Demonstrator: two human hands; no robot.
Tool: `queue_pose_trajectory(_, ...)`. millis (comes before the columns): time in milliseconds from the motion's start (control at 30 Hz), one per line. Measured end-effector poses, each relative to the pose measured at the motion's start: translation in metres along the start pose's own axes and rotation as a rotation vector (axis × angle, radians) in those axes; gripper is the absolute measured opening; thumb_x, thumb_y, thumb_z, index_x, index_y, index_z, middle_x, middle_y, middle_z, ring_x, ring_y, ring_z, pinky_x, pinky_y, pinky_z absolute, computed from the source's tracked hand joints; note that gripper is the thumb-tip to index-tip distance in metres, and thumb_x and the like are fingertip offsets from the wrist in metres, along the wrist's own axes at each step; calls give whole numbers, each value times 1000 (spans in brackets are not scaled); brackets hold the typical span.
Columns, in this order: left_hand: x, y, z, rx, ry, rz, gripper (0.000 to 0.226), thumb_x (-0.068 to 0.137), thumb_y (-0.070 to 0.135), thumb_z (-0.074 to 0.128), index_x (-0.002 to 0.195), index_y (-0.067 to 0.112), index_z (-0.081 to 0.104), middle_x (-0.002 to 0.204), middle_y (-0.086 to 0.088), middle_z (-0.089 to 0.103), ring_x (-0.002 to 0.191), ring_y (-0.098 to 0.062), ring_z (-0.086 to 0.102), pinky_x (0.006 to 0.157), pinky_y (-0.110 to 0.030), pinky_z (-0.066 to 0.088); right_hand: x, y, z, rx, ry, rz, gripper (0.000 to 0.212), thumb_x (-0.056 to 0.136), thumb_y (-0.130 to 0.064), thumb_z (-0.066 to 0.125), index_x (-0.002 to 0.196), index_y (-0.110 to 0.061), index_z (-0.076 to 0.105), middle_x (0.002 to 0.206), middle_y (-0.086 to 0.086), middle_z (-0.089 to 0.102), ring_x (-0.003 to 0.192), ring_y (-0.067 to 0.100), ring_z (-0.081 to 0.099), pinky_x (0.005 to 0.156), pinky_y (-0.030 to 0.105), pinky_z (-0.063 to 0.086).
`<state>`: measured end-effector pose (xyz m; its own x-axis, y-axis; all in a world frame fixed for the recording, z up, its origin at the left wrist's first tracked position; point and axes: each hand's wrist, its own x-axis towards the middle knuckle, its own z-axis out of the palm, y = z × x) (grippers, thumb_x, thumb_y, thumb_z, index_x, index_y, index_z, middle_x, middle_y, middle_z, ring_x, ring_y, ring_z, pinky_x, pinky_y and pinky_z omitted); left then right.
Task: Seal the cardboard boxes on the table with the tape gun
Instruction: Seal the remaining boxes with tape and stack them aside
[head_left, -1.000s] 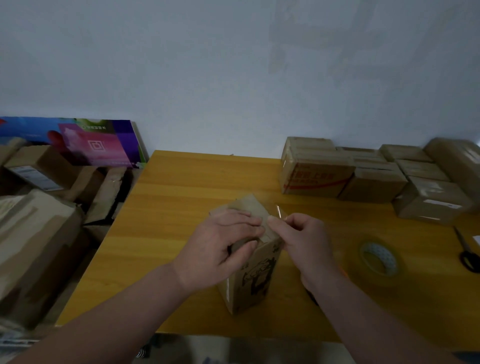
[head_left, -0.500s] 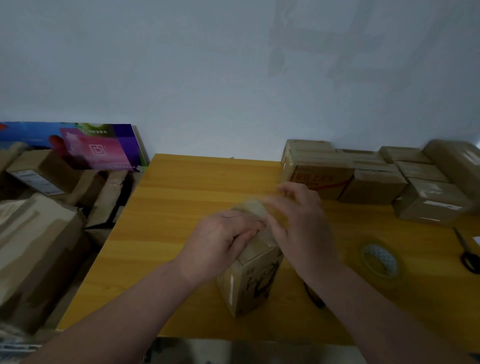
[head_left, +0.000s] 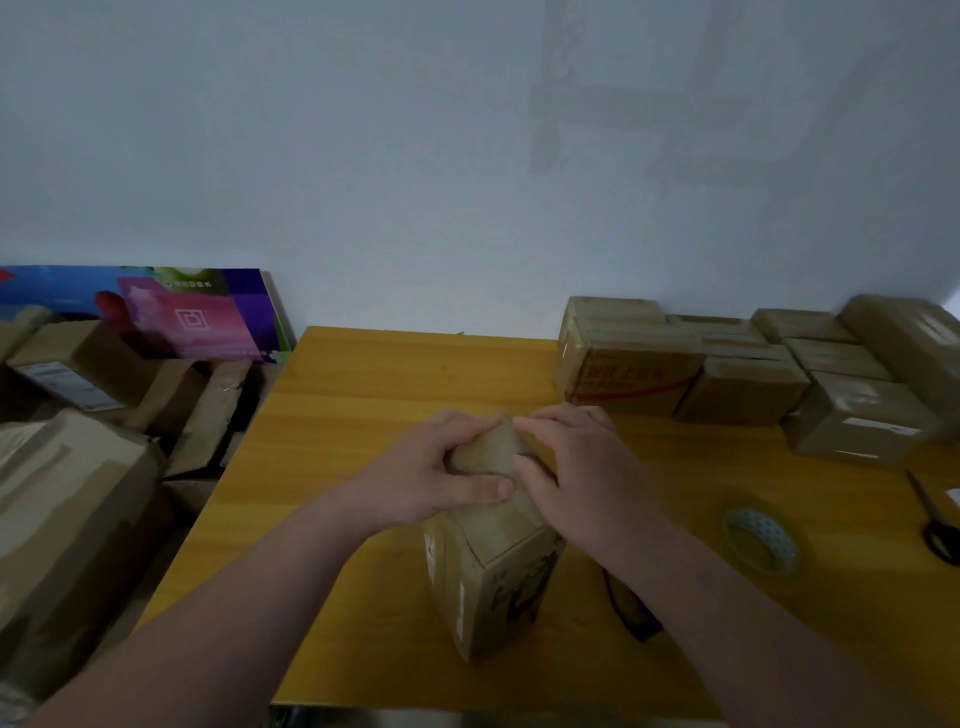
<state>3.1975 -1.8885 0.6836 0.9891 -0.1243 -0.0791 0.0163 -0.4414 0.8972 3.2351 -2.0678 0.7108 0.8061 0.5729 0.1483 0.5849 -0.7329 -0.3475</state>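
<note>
**Both hands on the top of the upright box**

To my far left, off the desk, a heap of cartons (head_left: 72, 499) lies on the floor, with a colourful board (head_left: 156, 312) leaning against the wall behind it. The yellow wooden desk (head_left: 363, 379) begins just right of them.

The tall box (head_left: 493, 592) stands on end near the front edge of the desk, about the middle of its width. Its long axis runs straight up and its top end faces me. One vertical corner points toward me. The face left of that corner carries a pale label strip, and the face on the right carries a dark print.

My left hand (head_left: 436, 478) grips the top from the left. Its fingers curl over the far edge and the thumb lies flat across the folded flap. My right hand (head_left: 582, 467) clamps the top from the right, with bent fingers over the far corner and the thumb pressed on the flap. The fingertips of the two hands meet at the back of the top.

A dark object (head_left: 631, 616) lies on the desk, mostly hidden under my right forearm, and I cannot tell what it is. Further right a tape roll (head_left: 761, 540) lies flat on the desk. Black-handled scissors (head_left: 935, 525) lie at the right edge. A row of boxes (head_left: 727, 374) sits along the back right of the desk, against the wall.
</note>
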Motion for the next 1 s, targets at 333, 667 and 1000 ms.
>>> queue_pose_trajectory(333,0,-13,-5,527,3,136,82,73,85,33,144,43,29,131,16,41,117,-8,38,100,-25,35,-3,2,10,117,54,29,37,97,-32,50,133,-24,50,132,-9,48,124,9,39,100,21,32)
queue_pose_trajectory(667,-10,-1,-2,786,23,114,80,73,83,14,145,48,17,151,9,28,130,-11,23,107,-29,27,-10,-3,14,129,188,63,32,91,-34,60,121,-26,54,116,-11,54,108,8,47,78,19,38)
queue_pose_trajectory(1000,-12,-1,3,679,86,297,66,86,69,24,139,35,46,154,4,26,145,2,-2,119,-26,4,-14,2,15,129,243,131,60,85,-49,64,135,-27,39,122,-9,53,112,10,49,78,19,37)
